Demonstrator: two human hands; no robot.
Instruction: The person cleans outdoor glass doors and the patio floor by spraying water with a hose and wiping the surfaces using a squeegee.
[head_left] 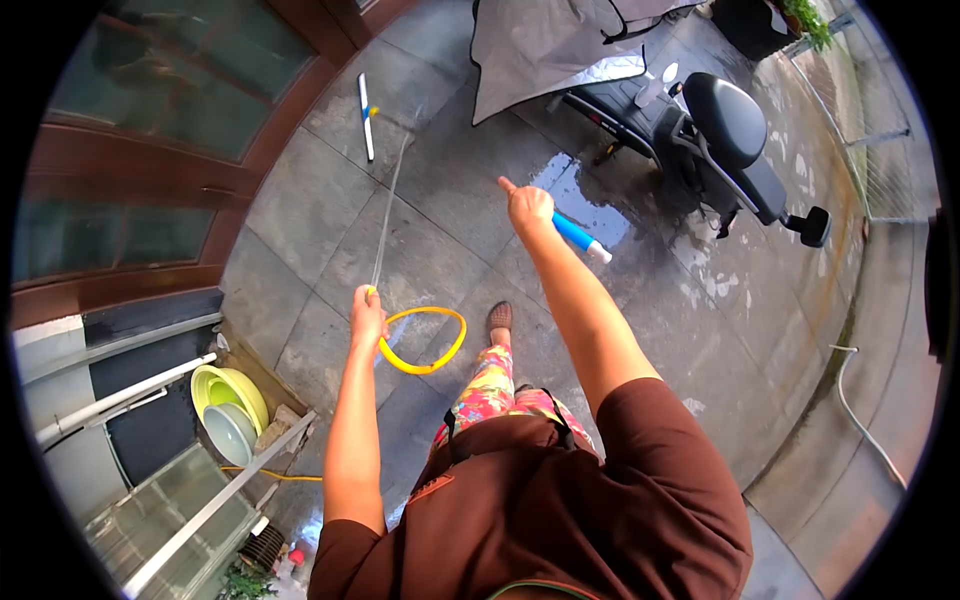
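My left hand (368, 320) is closed around a yellow hose (424, 370), which loops to the right of my fist. A thin stream of water (392, 195) shoots from the hose end onto the grey tiles ahead. In my right hand (530, 206) is a blue handle (574, 232) with a white end, and one finger is stretched forward. Further ahead on the floor lies a white squeegee head (366, 118) with a blue and yellow joint. It is roughly in line with the handle, but I cannot make out a pole between them.
A partly covered scooter (690, 150) stands at the right front, beside a puddle (580, 205). Brown framed glass doors (240, 180) line the left. Yellow and pale basins (230, 400) lean at the lower left near a white pipe (125, 400). A pale hose (855, 405) lies along the right wall.
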